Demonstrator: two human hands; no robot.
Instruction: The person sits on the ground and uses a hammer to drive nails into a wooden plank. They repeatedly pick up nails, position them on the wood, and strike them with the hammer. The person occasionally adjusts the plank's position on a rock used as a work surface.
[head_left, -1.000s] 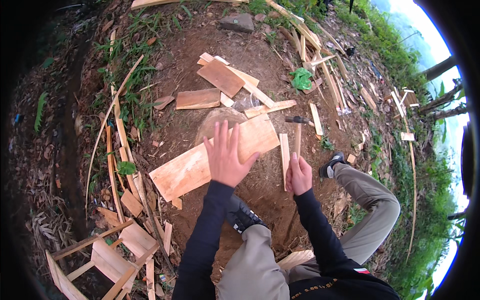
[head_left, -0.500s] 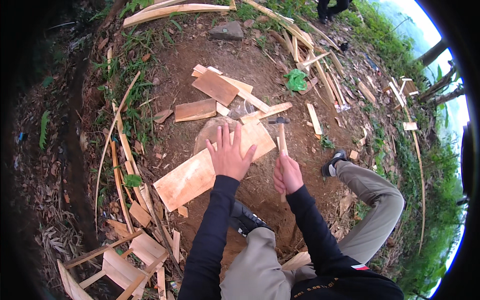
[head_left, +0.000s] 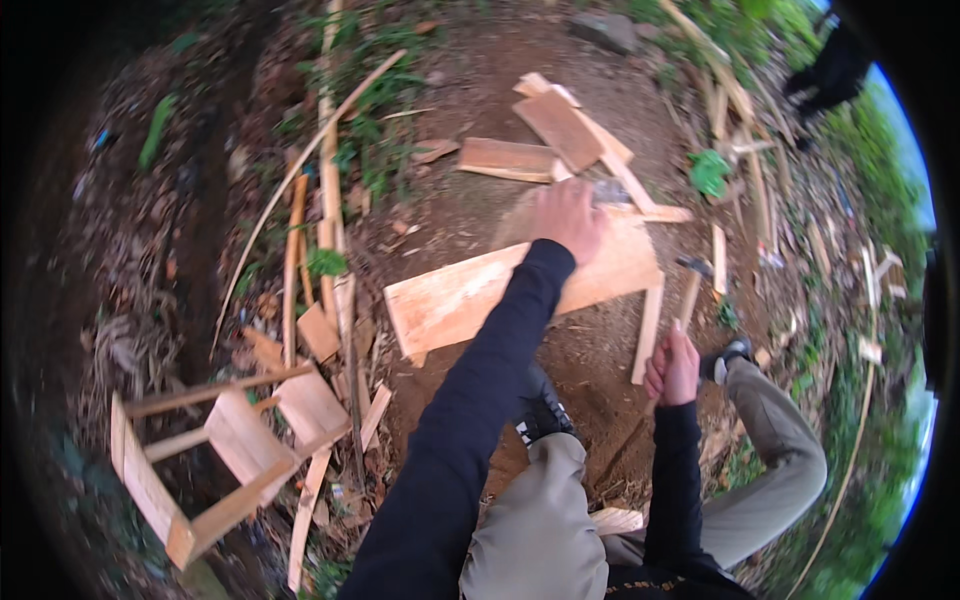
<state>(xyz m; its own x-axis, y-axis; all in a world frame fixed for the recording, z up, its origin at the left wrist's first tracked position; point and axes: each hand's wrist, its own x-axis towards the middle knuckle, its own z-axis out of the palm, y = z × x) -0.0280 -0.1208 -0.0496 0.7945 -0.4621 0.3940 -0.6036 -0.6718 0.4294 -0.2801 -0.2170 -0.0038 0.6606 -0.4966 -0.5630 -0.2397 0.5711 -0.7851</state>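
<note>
A wide pale wooden board slants across the middle, in front of me. At its far edge is my left hand, with the fingers curled over that edge and their tips hidden. A narrow wooden strip sticks out from beneath the board's right end, toward me. Right of the board, my right hand is wrapped round the wooden handle of a hammer. The hammer's dark head points away from me, apart from the board.
Several offcuts lie piled beyond the board, near a green plastic bag. A wooden frame with slats stands at the lower left. Long poles run along the left. Another person's dark legs show at the far right.
The view has swung left, so things sit further right in it. My left hand has gone from lying flat on the board to curling over its far edge. The hammer stays in my right hand.
</note>
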